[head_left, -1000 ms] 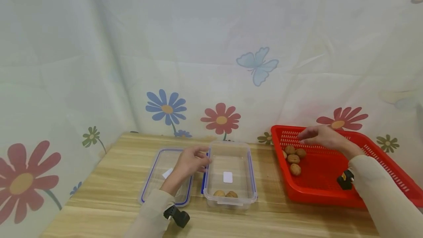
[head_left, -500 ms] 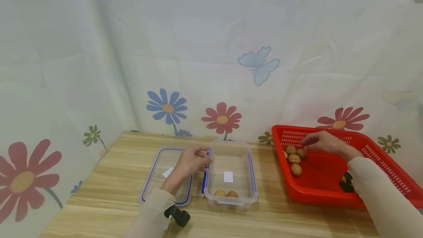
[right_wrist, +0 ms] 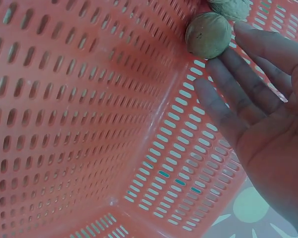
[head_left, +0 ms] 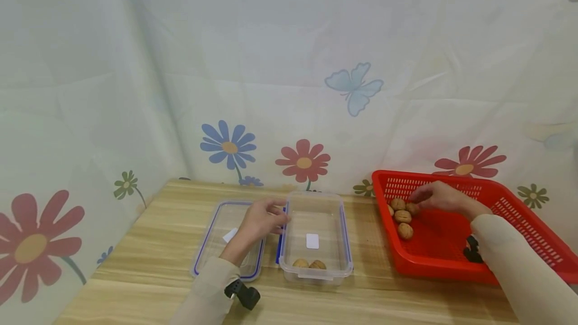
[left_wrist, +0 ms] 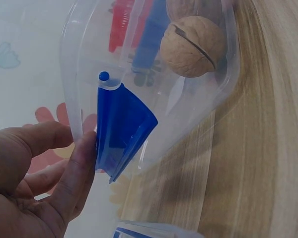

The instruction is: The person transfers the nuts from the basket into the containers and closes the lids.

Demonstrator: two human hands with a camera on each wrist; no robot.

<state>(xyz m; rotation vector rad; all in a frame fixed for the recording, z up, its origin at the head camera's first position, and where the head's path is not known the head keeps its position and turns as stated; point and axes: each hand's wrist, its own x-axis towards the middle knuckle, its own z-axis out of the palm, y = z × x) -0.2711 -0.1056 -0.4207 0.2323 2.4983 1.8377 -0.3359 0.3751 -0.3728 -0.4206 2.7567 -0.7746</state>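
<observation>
1. walnuts (head_left: 403,212): a small cluster lies at the far left corner of the red basket (head_left: 519,214), right side of the worktop (head_left: 149,245); the walls and corner likely keep the round shells from rolling.
2. right hand (head_left: 440,197) reaches into that corner. in the right wrist view its fingers (right_wrist: 238,99) are straight and slightly spread, tips touching one walnut (right_wrist: 208,34); nothing is pinched yet.
3. clear container (head_left: 314,237) sits open at mid worktop, just left of the basket and apart from it. two walnuts (head_left: 309,264) rest against its near wall.
4. left hand (head_left: 262,222) holds the container's far left edge. in the left wrist view the thumb and a finger (left_wrist: 74,173) pinch at the wall beside the blue latch flap (left_wrist: 121,126), judged a steadying grip so the light tub does not slide.
5. lid (head_left: 221,239) lies flat just left of the container, partly under the left forearm, out of the path between basket and tub.
6. floral cloth (head_left: 289,89) hangs behind as backdrop.
</observation>
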